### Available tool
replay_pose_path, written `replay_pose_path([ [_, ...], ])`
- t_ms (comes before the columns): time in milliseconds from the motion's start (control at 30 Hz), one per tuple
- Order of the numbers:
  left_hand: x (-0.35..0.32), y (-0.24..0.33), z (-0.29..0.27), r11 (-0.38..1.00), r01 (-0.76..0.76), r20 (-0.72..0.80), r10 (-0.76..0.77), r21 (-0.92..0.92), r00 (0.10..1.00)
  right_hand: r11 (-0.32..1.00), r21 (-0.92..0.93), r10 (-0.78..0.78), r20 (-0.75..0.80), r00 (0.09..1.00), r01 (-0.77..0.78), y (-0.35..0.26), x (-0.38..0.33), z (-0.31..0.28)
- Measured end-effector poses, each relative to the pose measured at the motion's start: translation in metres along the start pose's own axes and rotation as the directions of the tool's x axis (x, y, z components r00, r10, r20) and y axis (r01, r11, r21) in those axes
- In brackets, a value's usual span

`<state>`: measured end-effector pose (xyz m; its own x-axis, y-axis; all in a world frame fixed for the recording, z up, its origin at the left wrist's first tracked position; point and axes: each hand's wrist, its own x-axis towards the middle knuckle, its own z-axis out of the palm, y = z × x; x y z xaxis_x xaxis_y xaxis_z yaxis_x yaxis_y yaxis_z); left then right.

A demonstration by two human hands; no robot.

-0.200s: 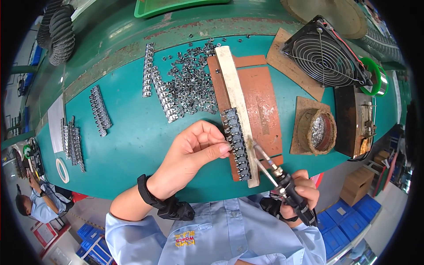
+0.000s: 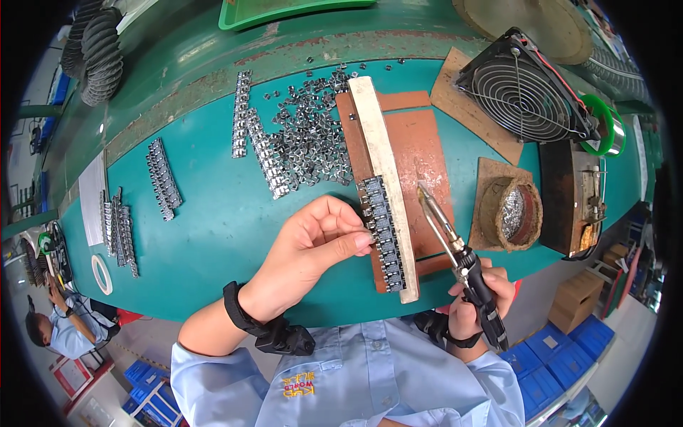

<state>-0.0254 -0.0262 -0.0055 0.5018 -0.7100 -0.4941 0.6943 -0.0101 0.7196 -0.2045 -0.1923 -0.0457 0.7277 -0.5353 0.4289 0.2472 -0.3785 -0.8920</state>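
A strip of small black circuit boards (image 2: 384,235) lies along the left side of a pale wooden bar (image 2: 380,153) on a brown board (image 2: 420,164). My left hand (image 2: 313,245) is closed in a pinch at the strip's left edge; whatever lies between thumb and fingertips is hidden. My right hand (image 2: 494,292) grips a black soldering iron (image 2: 475,285) with a thin metal tube beside its shaft. Its tip is over the brown board, right of the bar and apart from the strip. Many small metal pieces (image 2: 306,128) are heaped left of the board.
Finished-looking metal-topped strips (image 2: 163,178) lie at the left, near a tape roll (image 2: 101,275). On the right stand a round pot (image 2: 491,213) of silvery bits, a black fan (image 2: 523,92) and a dark box (image 2: 562,192). Another person (image 2: 71,331) sits far left.
The soldering iron's tip has moved off the wooden bar beside the strip, up and to the right over the brown board. My left hand stays at the strip's edge.
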Motion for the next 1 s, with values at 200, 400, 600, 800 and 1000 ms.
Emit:
replay_pose_path([
  [200,-0.001,-0.003,-0.002,1.000,-0.017,0.010,0.017,0.001,1.000,0.999,-0.029,-0.017,-0.036,0.999,0.016,-0.004,0.002,0.003],
  [400,-0.011,0.021,-0.004,0.865,-0.169,-0.070,0.228,0.473,0.971,0.998,-0.037,-0.044,-0.042,0.998,0.042,-0.002,0.001,0.003],
  [600,-0.005,0.034,-0.027,0.063,-0.076,0.015,0.663,0.995,0.749,1.000,-0.009,-0.029,-0.009,1.000,0.029,-0.004,0.003,0.002],
  [800,0.000,0.027,-0.030,-0.012,-0.105,0.086,0.671,0.994,0.737,0.999,-0.004,-0.038,-0.008,0.999,0.037,-0.005,0.003,0.002],
  [1000,-0.001,0.029,-0.027,-0.083,-0.119,0.142,0.699,0.989,0.701,0.998,-0.019,-0.058,-0.013,0.998,0.057,-0.004,0.004,0.003],
])
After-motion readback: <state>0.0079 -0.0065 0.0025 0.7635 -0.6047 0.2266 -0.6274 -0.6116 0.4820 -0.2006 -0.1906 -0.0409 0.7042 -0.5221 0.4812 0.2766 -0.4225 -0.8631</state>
